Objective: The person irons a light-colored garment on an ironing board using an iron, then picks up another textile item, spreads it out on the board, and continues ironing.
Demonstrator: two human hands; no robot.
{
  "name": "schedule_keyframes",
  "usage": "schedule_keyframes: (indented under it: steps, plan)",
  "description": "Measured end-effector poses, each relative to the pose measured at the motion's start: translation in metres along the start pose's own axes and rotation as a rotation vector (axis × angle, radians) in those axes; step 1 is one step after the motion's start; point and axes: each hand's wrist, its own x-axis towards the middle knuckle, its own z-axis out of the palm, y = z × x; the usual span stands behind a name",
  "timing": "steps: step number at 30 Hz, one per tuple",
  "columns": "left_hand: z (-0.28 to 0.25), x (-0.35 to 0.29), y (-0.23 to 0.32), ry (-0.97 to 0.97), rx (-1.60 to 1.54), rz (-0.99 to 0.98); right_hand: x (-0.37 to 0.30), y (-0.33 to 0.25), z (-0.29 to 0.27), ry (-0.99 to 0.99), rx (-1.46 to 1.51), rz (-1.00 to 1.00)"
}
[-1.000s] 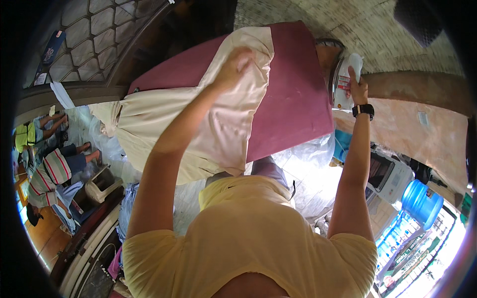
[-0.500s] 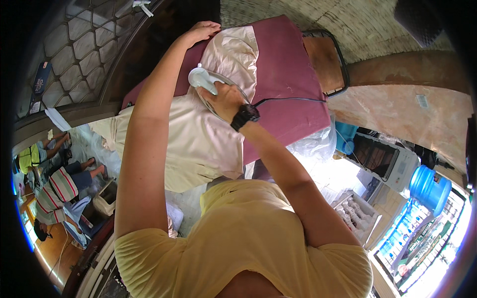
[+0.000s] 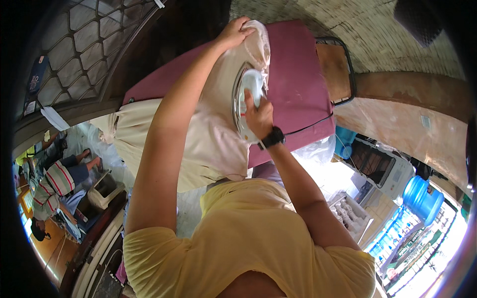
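Observation:
A cream garment [image 3: 208,121] is draped over a maroon-covered ironing board [image 3: 295,74], hanging down its near side. My right hand [image 3: 259,116], with a black watch at the wrist, is closed round the handle of a clothes iron [image 3: 253,82]. The iron rests on the garment near its right edge, its soleplate hidden beneath it. A dark cord runs right from near the wrist. At the far end of the cloth, my left hand [image 3: 236,34] has its fingers curled on the bunched edge; the fingertips are partly hidden.
Past the board's right end is a black metal frame with a brown panel [image 3: 333,72]. A metal lattice [image 3: 74,54] stands at left. Another person in a striped shirt [image 3: 59,179] is at the far left. A blue water jug [image 3: 422,198] stands at right.
The iron and my right hand have moved right, and the iron has turned. My left hand has shifted right onto the garment's far end, which is now pulled up and bunched.

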Motion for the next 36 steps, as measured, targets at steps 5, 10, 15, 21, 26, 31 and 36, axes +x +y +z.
schedule_keyframes:
  steps: [5, 10, 15, 21, 26, 31, 36]
  plan:
    - [-0.049, -0.024, 0.055, -0.034, -0.222, 0.167, 0.064, -0.035, 0.029, 0.101, -0.048, -0.062]
    - [-0.068, -0.053, -0.026, 0.078, -0.045, -0.16, 0.068, -0.028, 0.037, 0.05, -0.064, 0.056]
    - [-0.053, -0.084, -0.041, -0.056, 0.295, -0.212, 0.012, 0.005, 0.032, -0.001, 0.113, -0.008]
    - [-0.051, -0.107, -0.042, -0.041, 0.401, -0.294, 0.113, -0.033, 0.043, 0.116, -0.053, 0.064]
    - [-0.053, -0.127, -0.046, 0.006, 0.444, -0.211, 0.057, -0.03, 0.033, -0.108, 0.022, 0.141]
    - [-0.062, -0.129, -0.063, -0.022, 0.098, -0.17, -0.013, -0.01, 0.014, -0.222, -0.149, -0.095]
    - [-0.068, -0.154, -0.058, 0.169, 0.049, -0.381, 0.079, -0.046, 0.056, -0.142, -0.205, 0.04]
